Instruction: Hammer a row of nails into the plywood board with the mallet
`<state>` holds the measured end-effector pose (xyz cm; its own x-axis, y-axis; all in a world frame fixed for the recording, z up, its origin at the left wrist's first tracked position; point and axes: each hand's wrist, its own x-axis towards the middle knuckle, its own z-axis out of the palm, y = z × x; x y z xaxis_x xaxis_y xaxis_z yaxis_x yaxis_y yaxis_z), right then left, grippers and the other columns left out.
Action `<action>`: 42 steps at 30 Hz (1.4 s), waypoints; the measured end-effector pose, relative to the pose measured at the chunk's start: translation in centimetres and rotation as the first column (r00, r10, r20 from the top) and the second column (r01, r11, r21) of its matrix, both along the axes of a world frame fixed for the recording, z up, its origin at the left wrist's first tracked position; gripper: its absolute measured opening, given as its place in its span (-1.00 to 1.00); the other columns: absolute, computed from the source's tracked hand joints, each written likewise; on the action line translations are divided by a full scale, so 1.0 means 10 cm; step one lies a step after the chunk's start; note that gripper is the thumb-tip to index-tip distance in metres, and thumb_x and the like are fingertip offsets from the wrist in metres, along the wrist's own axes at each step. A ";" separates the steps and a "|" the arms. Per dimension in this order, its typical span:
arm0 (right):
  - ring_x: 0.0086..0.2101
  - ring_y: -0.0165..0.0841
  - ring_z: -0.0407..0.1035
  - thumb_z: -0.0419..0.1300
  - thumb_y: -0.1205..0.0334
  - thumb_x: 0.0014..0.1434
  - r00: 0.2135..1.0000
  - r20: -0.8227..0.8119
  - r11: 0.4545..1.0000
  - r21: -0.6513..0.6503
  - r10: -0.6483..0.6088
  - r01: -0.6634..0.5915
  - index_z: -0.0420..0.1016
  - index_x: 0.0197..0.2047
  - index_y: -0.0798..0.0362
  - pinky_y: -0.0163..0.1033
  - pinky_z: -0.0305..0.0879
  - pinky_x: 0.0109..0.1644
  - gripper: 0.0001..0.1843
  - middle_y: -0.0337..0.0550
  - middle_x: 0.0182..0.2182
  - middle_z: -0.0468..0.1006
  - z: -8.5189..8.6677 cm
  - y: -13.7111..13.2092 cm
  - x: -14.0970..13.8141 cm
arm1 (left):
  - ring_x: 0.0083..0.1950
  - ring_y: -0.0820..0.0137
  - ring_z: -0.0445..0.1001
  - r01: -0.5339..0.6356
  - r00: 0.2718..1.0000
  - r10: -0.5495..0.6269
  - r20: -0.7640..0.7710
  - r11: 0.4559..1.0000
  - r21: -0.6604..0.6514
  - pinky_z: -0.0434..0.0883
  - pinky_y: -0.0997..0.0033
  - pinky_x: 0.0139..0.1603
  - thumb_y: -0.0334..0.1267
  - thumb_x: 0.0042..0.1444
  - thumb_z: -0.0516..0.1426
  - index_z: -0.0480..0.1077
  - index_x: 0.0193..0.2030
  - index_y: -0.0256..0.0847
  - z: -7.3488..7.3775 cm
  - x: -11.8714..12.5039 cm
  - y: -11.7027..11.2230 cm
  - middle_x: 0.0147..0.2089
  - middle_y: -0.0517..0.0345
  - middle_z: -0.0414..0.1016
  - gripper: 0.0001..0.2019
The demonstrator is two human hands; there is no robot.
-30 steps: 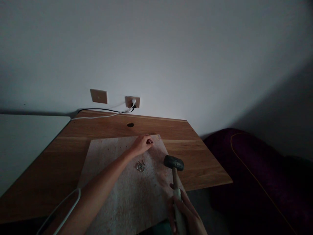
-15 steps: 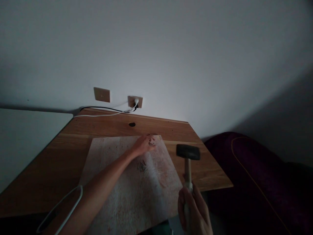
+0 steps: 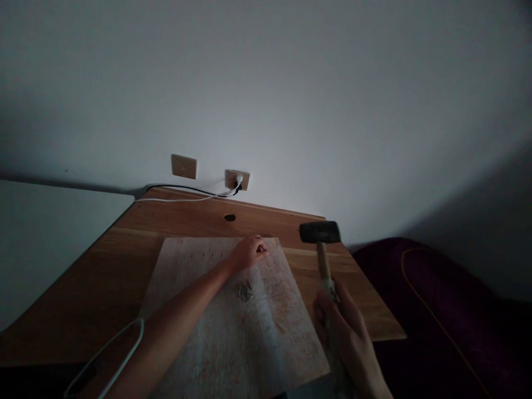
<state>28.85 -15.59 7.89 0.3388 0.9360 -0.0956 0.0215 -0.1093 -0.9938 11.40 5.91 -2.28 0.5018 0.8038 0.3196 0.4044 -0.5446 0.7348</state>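
My right hand (image 3: 347,330) is wrapped round the pale handle of a hammer (image 3: 320,233), whose dark, blocky head is raised over the right side of the table. Towards the far right corner of a worn, pale board (image 3: 208,343), my left hand (image 3: 249,252) rests with its fingers curled together. Whatever those fingers pinch is too small and dark to make out. Nearer to me on the board lies a small pile of metal nails (image 3: 245,291). Several tiny dark spots run in a row along the board's far side, left of my left hand.
Under the board is a wooden table (image 3: 103,266) with a cable hole (image 3: 230,218) at the back. Cables (image 3: 183,200) run to a wall socket (image 3: 238,179). A white panel (image 3: 54,238) stands at left; dark purple upholstery (image 3: 399,277) is at right.
The hammer and my right hand have risen relative to the board. My left hand stays at the far right corner, its fingers more curled. The whole view has shifted slightly.
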 end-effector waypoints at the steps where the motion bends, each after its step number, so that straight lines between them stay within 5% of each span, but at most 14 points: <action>1: -0.69 -0.57 0.22 0.38 -0.25 0.19 1.000 -0.012 0.999 0.049 0.010 -0.009 0.37 -0.12 -0.06 -0.49 0.18 -0.68 -0.51 -0.44 -0.53 0.38 0.02 0.02 -0.01 | -0.28 0.39 0.50 0.007 1.000 -0.007 -0.002 1.000 0.002 0.36 0.44 -0.20 -0.37 0.16 0.27 0.53 -0.33 -0.26 0.00 0.00 0.00 -0.27 0.13 0.52 -0.95; 4: -0.74 -0.57 0.18 0.31 -0.27 0.25 0.994 -0.076 0.995 0.070 0.074 -0.068 0.32 -0.04 -0.12 -0.47 0.11 -0.74 -0.52 -0.42 -0.46 0.47 0.00 0.06 -0.03 | -0.24 0.37 0.52 0.009 1.000 -0.009 -0.024 1.000 0.018 0.38 0.42 -0.16 -0.35 0.19 0.24 0.52 -0.33 -0.25 0.00 -0.01 -0.01 -0.26 0.12 0.52 -0.92; 7: -0.77 -0.62 0.00 0.34 -0.31 0.19 0.990 -0.071 0.992 -0.024 0.121 -0.123 0.28 -0.15 -0.09 -0.52 -0.02 -0.77 -0.48 -0.54 -0.59 0.27 -0.13 0.10 -0.02 | -0.21 0.34 0.54 -0.001 0.998 0.002 -0.065 1.000 0.010 0.43 0.36 -0.09 -0.27 0.18 0.26 0.52 -0.21 -0.23 -0.01 0.00 -0.02 -0.18 0.10 0.55 -0.91; 11: -0.76 -0.60 0.01 0.21 -0.39 0.26 0.987 0.060 0.985 -0.088 0.153 -0.147 0.27 -0.23 -0.07 -0.50 -0.03 -0.77 -0.46 -0.51 -0.61 0.24 -0.22 0.14 -0.03 | -0.04 0.19 0.58 -0.028 0.999 0.029 -0.041 0.999 0.028 0.48 0.17 0.09 -0.09 0.01 0.43 0.40 0.14 -0.19 -0.06 0.01 -0.02 0.11 -0.03 0.50 -0.42; 15: -0.70 -0.54 0.12 0.09 -0.32 0.39 0.947 0.258 0.981 -0.016 0.190 -0.192 0.31 -0.08 -0.06 -0.46 0.13 -0.68 -0.54 -0.49 -0.61 0.28 -0.25 0.20 -0.04 | 0.17 0.04 0.53 -0.050 0.999 0.050 0.015 0.997 0.059 0.47 0.05 0.22 -0.07 -0.03 0.46 0.32 0.24 -0.17 -0.12 0.02 0.00 0.21 -0.10 0.41 -0.27; 20: -0.75 -0.50 0.12 0.05 -0.32 0.37 0.883 0.331 0.939 -0.205 0.333 -0.277 0.32 0.10 -0.04 -0.44 0.02 -0.73 -0.46 -0.53 -0.66 0.25 -0.40 0.34 0.04 | 0.31 -0.06 0.43 -0.055 0.998 0.053 0.028 0.995 0.080 0.43 -0.02 0.29 -0.09 -0.10 0.51 0.26 0.31 -0.19 -0.14 0.03 0.02 0.31 -0.22 0.33 -0.14; 23: -0.75 -0.52 0.10 0.05 -0.33 0.35 0.875 0.337 0.930 -0.243 0.348 -0.276 0.34 -0.01 -0.04 -0.45 0.02 -0.73 -0.49 -0.53 -0.65 0.25 -0.45 0.38 0.09 | 0.25 -0.03 0.49 -0.063 0.998 0.062 0.018 0.996 0.066 0.47 0.02 0.23 -0.06 -0.06 0.49 0.33 0.24 -0.20 -0.11 0.01 0.01 0.27 -0.19 0.38 -0.24; 29: -0.74 -0.56 0.08 0.08 -0.45 0.27 0.925 0.315 0.971 -0.174 0.213 -0.165 0.26 -0.20 -0.07 -0.45 0.06 -0.74 -0.43 -0.50 -0.59 0.26 -0.47 0.30 0.12 | -0.14 0.26 0.58 -0.041 0.996 0.043 -0.075 0.999 0.028 0.48 0.29 -0.03 -0.21 0.17 0.36 0.52 -0.23 -0.23 -0.03 0.00 -0.03 -0.12 0.04 0.55 -0.84; 35: -0.75 -0.56 0.06 0.14 -0.43 0.23 0.937 0.251 0.957 -0.220 0.244 -0.190 0.30 -0.09 -0.06 -0.47 0.02 -0.76 -0.42 -0.53 -0.59 0.25 -0.47 0.31 0.13 | -0.18 0.29 0.56 -0.049 0.994 0.053 -0.094 0.998 0.051 0.43 0.35 -0.09 -0.33 0.19 0.29 0.55 -0.30 -0.22 0.02 0.00 -0.02 -0.20 0.07 0.56 -0.95; 40: -0.73 -0.58 0.07 0.19 -0.46 0.19 0.948 0.275 0.984 -0.121 0.162 -0.133 0.30 -0.20 -0.05 -0.47 0.03 -0.75 -0.40 -0.50 -0.58 0.26 -0.24 0.32 0.05 | -0.19 0.29 0.55 -0.009 0.994 0.010 -0.106 1.000 0.014 0.43 0.34 -0.09 -0.30 0.20 0.26 0.53 -0.35 -0.22 0.02 0.00 -0.02 -0.21 0.06 0.54 -0.89; 42: -0.73 -0.58 0.05 0.19 -0.44 0.20 0.950 0.273 0.987 -0.084 0.152 -0.134 0.32 -0.16 -0.05 -0.48 0.01 -0.75 -0.41 -0.50 -0.59 0.25 -0.19 0.32 0.02 | -0.14 0.26 0.57 -0.012 0.993 0.014 -0.118 1.000 0.020 0.45 0.31 -0.04 -0.28 0.20 0.26 0.55 -0.23 -0.22 0.01 0.01 -0.03 -0.12 0.03 0.55 -0.93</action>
